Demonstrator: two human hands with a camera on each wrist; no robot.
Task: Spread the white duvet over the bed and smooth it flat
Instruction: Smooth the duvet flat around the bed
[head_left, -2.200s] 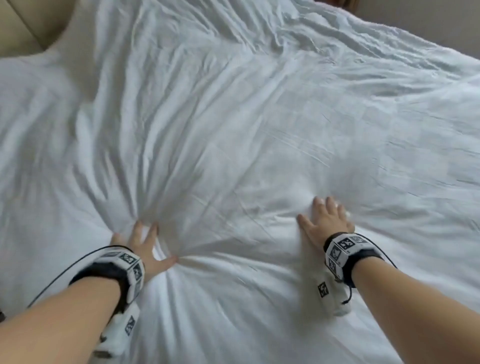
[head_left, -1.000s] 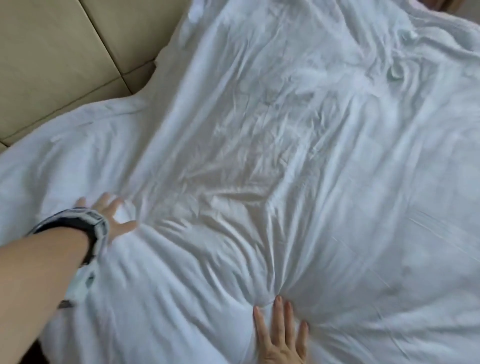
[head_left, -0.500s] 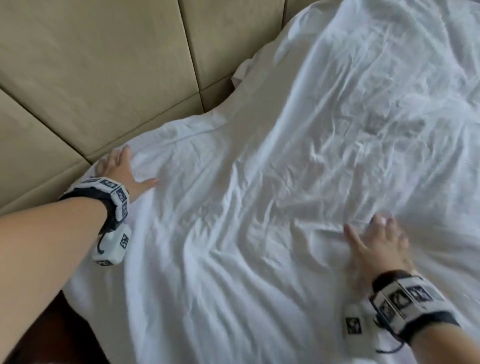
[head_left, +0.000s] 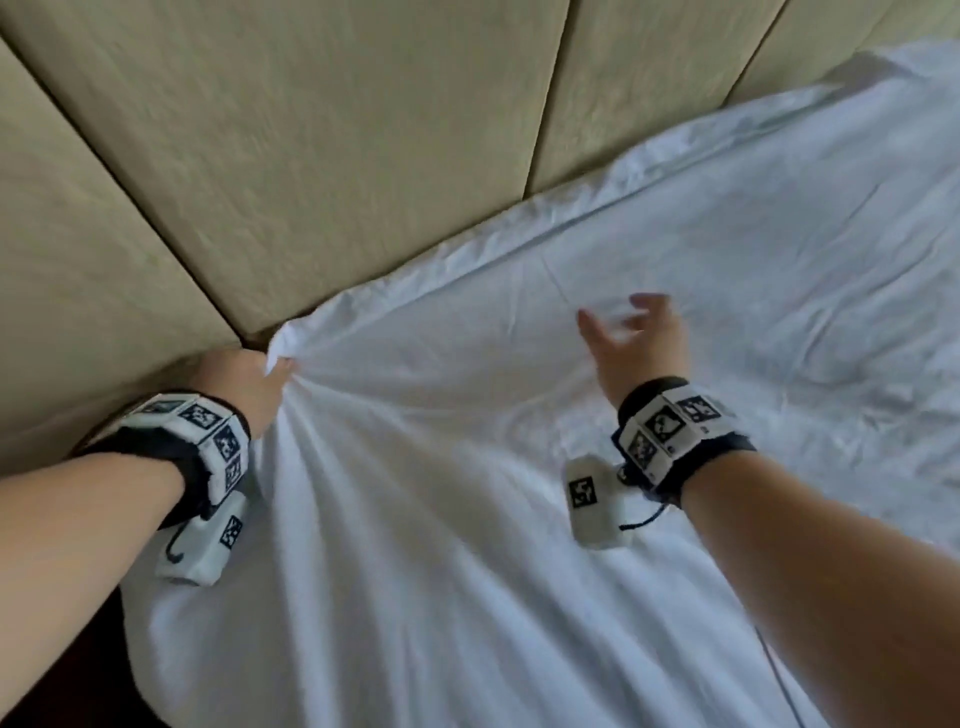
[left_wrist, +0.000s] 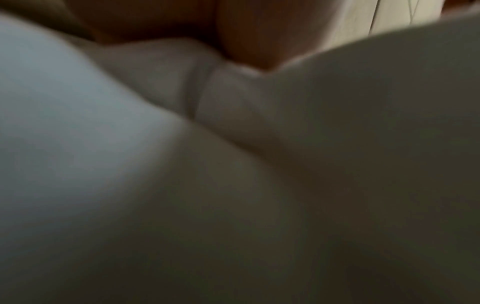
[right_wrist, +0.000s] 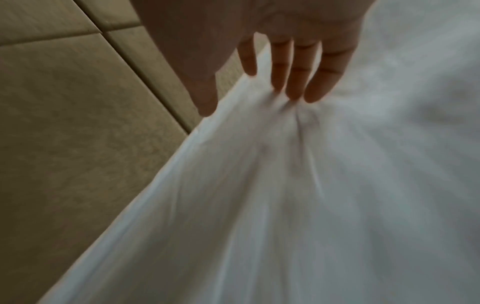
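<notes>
The white duvet (head_left: 519, 519) covers the bed up to the padded headboard. My left hand (head_left: 249, 382) grips its near corner at the headboard's foot, and creases fan out from that fist. The left wrist view is dark and blurred, showing only bunched duvet (left_wrist: 363, 144) close up. My right hand (head_left: 634, 338) lies further right on the duvet near its top edge. In the right wrist view its straight fingers (right_wrist: 296, 82) press into the duvet (right_wrist: 311, 205), and folds gather at the fingertips with the thumb spread apart.
The beige padded headboard (head_left: 311, 156) runs along the top and left, right against the duvet's edge, also in the right wrist view as the headboard (right_wrist: 64, 123). A dark gap (head_left: 62, 675) shows beside the bed at lower left.
My left hand went from lying flat on the duvet to gripping its corner at the headboard. My right hand has slid up toward the top edge. The view has swung toward the headboard.
</notes>
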